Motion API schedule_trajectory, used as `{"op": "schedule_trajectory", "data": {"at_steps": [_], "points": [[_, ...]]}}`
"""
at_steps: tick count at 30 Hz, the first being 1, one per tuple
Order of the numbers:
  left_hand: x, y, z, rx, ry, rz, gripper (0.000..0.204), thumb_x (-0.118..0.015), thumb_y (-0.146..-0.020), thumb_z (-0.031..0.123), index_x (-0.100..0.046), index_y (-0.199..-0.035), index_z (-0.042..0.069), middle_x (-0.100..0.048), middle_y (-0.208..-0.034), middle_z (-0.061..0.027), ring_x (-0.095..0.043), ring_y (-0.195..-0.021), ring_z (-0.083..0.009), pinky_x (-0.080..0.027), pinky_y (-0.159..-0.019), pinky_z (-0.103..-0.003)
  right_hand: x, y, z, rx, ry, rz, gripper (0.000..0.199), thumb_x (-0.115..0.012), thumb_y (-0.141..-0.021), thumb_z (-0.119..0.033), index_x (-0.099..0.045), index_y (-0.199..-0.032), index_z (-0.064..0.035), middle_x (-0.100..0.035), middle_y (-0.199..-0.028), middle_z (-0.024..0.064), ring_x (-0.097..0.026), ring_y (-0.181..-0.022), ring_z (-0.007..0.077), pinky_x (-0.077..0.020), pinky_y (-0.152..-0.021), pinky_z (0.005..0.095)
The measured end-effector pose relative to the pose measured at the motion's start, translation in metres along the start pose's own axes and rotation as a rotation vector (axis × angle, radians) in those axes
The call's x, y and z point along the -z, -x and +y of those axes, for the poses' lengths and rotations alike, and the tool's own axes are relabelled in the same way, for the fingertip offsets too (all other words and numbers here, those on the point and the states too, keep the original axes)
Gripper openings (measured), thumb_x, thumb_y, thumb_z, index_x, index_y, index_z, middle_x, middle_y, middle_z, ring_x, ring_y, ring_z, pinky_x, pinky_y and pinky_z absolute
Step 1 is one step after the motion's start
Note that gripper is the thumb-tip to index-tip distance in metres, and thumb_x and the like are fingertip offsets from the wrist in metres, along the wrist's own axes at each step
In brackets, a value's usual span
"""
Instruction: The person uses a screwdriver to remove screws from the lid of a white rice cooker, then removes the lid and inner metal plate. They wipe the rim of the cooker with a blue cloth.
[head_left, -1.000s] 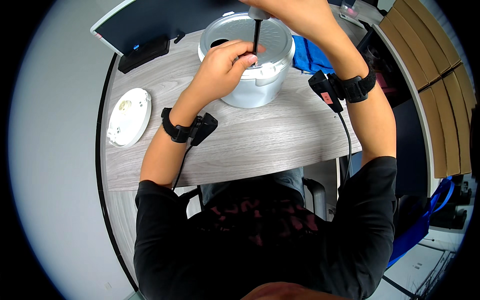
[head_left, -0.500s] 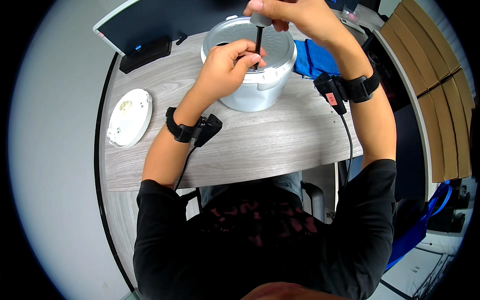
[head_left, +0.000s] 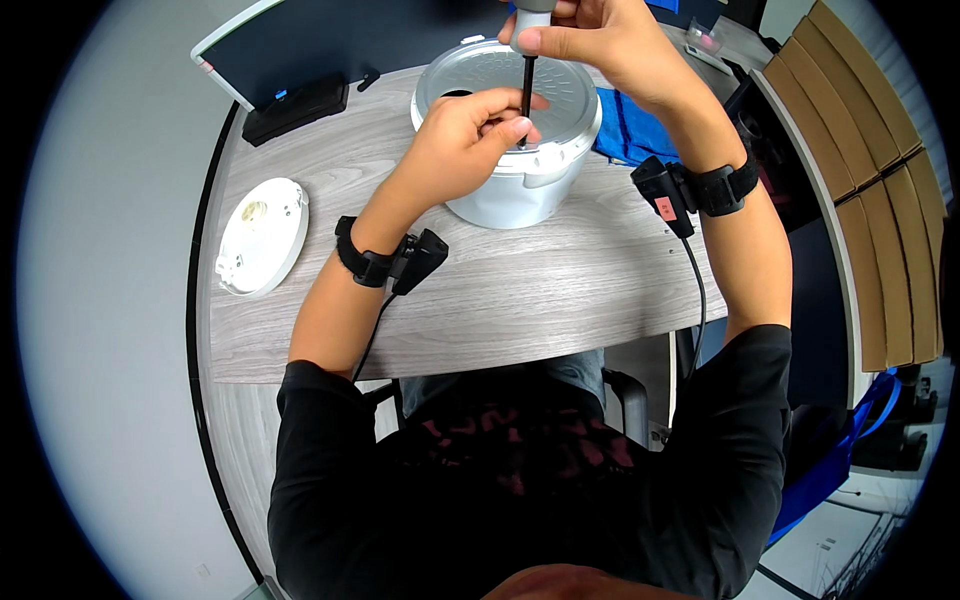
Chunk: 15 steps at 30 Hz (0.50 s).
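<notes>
A white, rounded appliance with a silver inner lid stands on the desk in front of me. Over its near rim a screwdriver with a grey handle and dark shaft is upright, its tip at the rim by a hinge-like part. My right hand is closed round the handle. Around the lower shaft, the fingers of my left hand pinch and steady it near the tip. Whether a screw sits under the tip I cannot make out. A round white cover lies on the left of the desk.
A monitor stands behind on the left, with a black box-like object at its foot. Folded blue cloth lies right of the appliance. Cardboard boxes are stacked at the far right. Cables hang from both wrist devices.
My right hand has shifted its grip on the screwdriver handle, with the fingers turned round it. The view has moved slightly; the screwdriver tip stays at the near rim.
</notes>
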<state>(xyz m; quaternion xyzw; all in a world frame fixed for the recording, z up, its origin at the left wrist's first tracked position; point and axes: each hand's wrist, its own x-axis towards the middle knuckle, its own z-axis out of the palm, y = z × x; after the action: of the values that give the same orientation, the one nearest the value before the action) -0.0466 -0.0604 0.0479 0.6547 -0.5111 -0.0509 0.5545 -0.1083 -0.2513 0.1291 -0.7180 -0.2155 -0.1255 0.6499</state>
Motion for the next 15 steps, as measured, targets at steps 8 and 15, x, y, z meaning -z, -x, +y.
{"op": "schedule_trajectory", "data": {"at_steps": [8, 15], "points": [[0.001, -0.002, 0.002, 0.057, -0.172, 0.004, 0.014, -0.072, -0.091, 0.013, -0.068, -0.091, 0.000, -0.070, -0.072, -0.0041, -0.059, -0.063, -0.0065, -0.046, -0.059, -0.022, -0.007, 0.001, -0.015, -0.184, 0.408, 0.162, 0.033, -0.078, -0.088, -0.016, -0.061, -0.109, 0.0036, -0.068, -0.089, 0.0049, -0.062, -0.079, 0.0104, -0.0517, -0.072, 0.0267], [0.001, -0.003, 0.001, 0.072, -0.209, 0.026, 0.016, -0.074, -0.089, 0.015, -0.069, -0.091, 0.000, -0.063, -0.065, -0.0006, -0.053, -0.057, -0.0045, -0.043, -0.054, -0.022, -0.003, 0.001, -0.015, -0.042, 0.407, 0.146, 0.035, -0.081, -0.084, -0.010, -0.059, -0.109, 0.0021, -0.066, -0.094, 0.0032, -0.060, -0.079, 0.0087, -0.0508, -0.069, 0.0251]]}}
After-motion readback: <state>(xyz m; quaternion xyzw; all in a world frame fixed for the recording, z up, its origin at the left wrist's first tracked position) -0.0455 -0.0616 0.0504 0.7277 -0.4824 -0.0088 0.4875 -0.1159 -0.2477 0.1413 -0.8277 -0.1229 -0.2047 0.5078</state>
